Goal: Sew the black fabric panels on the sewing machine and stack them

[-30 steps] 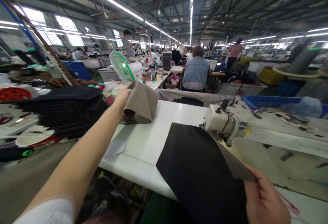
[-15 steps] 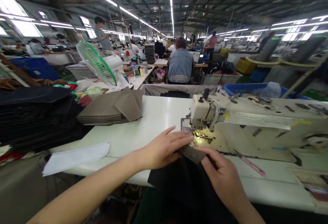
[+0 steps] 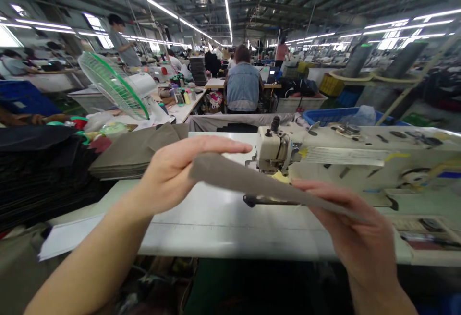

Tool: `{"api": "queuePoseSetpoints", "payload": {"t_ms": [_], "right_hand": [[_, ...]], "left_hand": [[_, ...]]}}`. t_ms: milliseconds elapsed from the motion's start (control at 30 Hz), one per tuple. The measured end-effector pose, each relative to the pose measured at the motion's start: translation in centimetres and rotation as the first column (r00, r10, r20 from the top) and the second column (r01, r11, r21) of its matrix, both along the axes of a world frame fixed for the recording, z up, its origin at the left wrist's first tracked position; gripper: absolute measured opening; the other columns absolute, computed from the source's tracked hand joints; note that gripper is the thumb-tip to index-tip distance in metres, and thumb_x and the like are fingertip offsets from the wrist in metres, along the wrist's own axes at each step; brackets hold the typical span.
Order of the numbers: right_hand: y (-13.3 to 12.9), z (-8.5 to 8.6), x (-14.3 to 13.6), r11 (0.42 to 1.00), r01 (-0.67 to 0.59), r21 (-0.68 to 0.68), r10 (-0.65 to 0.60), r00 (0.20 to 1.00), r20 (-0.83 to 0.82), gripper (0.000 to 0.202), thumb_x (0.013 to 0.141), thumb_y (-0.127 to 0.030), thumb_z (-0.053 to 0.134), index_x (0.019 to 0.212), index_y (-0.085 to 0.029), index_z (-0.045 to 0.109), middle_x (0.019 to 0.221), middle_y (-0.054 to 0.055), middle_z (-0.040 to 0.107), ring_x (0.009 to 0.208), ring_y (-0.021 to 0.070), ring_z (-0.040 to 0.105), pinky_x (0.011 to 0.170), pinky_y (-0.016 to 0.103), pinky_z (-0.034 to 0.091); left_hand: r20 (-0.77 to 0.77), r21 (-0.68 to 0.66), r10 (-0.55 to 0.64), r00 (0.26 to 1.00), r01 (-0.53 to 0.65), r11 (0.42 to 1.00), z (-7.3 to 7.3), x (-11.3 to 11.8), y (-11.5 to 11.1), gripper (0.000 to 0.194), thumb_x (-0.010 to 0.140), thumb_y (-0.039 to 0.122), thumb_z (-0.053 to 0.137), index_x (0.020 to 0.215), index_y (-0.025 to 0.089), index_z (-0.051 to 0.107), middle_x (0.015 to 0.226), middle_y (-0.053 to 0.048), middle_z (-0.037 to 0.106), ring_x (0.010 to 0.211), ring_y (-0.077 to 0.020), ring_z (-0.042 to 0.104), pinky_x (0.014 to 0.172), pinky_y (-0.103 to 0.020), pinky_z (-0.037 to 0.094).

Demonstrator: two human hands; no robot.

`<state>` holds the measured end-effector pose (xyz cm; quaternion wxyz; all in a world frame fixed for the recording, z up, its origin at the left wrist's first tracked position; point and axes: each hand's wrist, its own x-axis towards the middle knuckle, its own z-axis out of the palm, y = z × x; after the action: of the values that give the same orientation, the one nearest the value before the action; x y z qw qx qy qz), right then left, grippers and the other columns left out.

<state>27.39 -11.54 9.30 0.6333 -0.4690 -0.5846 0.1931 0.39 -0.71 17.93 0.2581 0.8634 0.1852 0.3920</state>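
Note:
A grey-brown fabric piece (image 3: 252, 184) is raised above the white table (image 3: 216, 219) between both hands, seen nearly edge-on. My left hand (image 3: 176, 171) holds its left end, with the index finger stretched out toward the sewing machine (image 3: 324, 156). My right hand (image 3: 353, 219) grips the right end, fingers behind the cloth. The machine's needle area is partly hidden by the cloth. Beyond my left hand lies a stack of grey-brown fabric pieces (image 3: 122, 154).
A tall pile of dark fabric (image 3: 39, 180) stands at the left, near a white strip (image 3: 68, 233) and a green-rimmed fan (image 3: 111, 84). A tray (image 3: 425, 238) sits at the right. Ahead, a person in a denim vest (image 3: 243, 84) sits facing away.
Both hands have risen and moved apart, lifting the grey-brown piece off the table by the machine. The dark cloth that hung below it no longer shows there. The view has shifted slightly.

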Motion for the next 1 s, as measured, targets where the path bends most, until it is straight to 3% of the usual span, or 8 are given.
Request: {"api": "queuePoseSetpoints", "payload": {"t_ms": [67,133,300,433,600,733,867,1000], "right_hand": [[-0.8,0.5,0.7,0.982,-0.187,0.037,0.185,0.982,0.049,0.014,0.092,-0.039,0.067,0.1,-0.029,0.075,0.107,0.005,0.077,0.106,0.0256,0.072,0.097,0.041,0.057],[-1.3,-0.6,1.4,0.934,-0.346,-0.083,0.354,0.929,0.11,0.016,0.091,-0.04,0.069,0.099,-0.028,0.075,0.103,0.006,0.078,0.105,0.026,0.072,0.094,0.04,0.058],[-2.4,-5.7,1.8,0.713,-0.391,-0.581,0.519,0.852,0.063,0.011,0.088,-0.025,0.068,0.094,-0.027,0.077,0.102,0.003,0.078,0.099,0.0214,0.073,0.093,0.034,0.056],[-2.5,-6.2,1.3,0.579,-0.326,-0.747,0.552,0.831,0.065,0.02,0.088,-0.021,0.061,0.092,-0.03,0.078,0.091,-0.002,0.077,0.087,0.0186,0.072,0.081,0.028,0.055],[1.6,-6.9,0.7,0.729,-0.155,-0.667,0.276,0.958,0.079,0.024,0.087,-0.041,0.061,0.088,-0.021,0.074,0.08,0.001,0.073,0.077,0.0202,0.067,0.068,0.028,0.051],[5.3,-10.2,-0.4,0.805,0.064,-0.59,0.047,0.984,0.171,0.022,0.082,-0.038,0.06,0.079,-0.019,0.067,0.066,0.0,0.064,0.065,0.0189,0.062,0.063,0.03,0.048],[6.1,-12.3,-1.0,0.818,0.144,-0.557,-0.074,0.986,0.146,0.035,0.08,-0.032,0.061,0.112,-0.018,0.061,0.071,-0.003,0.064,0.063,0.017,0.061,0.065,0.03,0.049],[5.4,-12.1,-1.0,0.829,0.15,-0.539,-0.06,0.982,0.181,0.02,0.082,-0.029,0.057,0.1,-0.02,0.061,0.076,0.0,0.067,0.066,0.0168,0.063,0.067,0.031,0.05]], "left_hand": [[-0.141,-0.066,-0.152,0.978,0.144,0.987,-0.4,-1.8,-1.1,0.033,0.1,0.04,0.055,0.13,0.03,0.068,0.126,-0.004,0.071,0.118,-0.0237,0.066,0.107,-0.034,0.047],[-0.26,-0.239,-0.294,0.92,0.234,0.942,-2.9,-3.2,-2.0,0.036,0.101,0.039,0.053,0.133,0.029,0.065,0.132,-0.007,0.068,0.125,-0.0249,0.062,0.113,-0.037,0.043],[-0.343,-0.631,-0.301,0.89,0.02,0.776,-11.7,-4.4,-5.0,0.033,0.103,0.038,0.048,0.127,0.029,0.069,0.133,-0.006,0.067,0.129,-0.023,0.058,0.115,-0.041,0.04],[-0.378,-0.727,-0.258,0.889,-0.113,0.677,-13.3,-4.0,-6.4,0.03,0.101,0.041,0.05,0.12,0.033,0.072,0.126,-0.001,0.071,0.123,-0.0222,0.061,0.114,-0.04,0.039],[-0.442,-0.624,0.098,0.892,-0.384,0.68,-13.3,-1.7,-2.5,0.042,0.097,0.05,0.045,0.086,0.02,0.072,0.088,-0.003,0.074,0.085,-0.0225,0.067,0.081,-0.032,0.053],[-0.595,-0.262,0.384,0.706,-0.622,0.738,-15.5,0.8,0.7,0.035,0.096,0.038,0.04,0.082,0.018,0.065,0.082,-0.007,0.071,0.081,-0.0245,0.065,0.078,-0.034,0.05],[-0.691,-0.059,0.437,0.575,-0.648,0.76,-16.8,1.8,0.6,0.025,0.095,0.035,0.046,0.099,0.019,0.065,0.1,-0.01,0.073,0.094,-0.0271,0.068,0.084,-0.035,0.049],[-0.725,0.009,0.469,0.504,-0.674,0.739,-17.1,1.6,-0.2,0.024,0.099,0.037,0.041,0.093,0.021,0.059,0.092,-0.008,0.071,0.088,-0.0263,0.069,0.078,-0.033,0.048]]}}
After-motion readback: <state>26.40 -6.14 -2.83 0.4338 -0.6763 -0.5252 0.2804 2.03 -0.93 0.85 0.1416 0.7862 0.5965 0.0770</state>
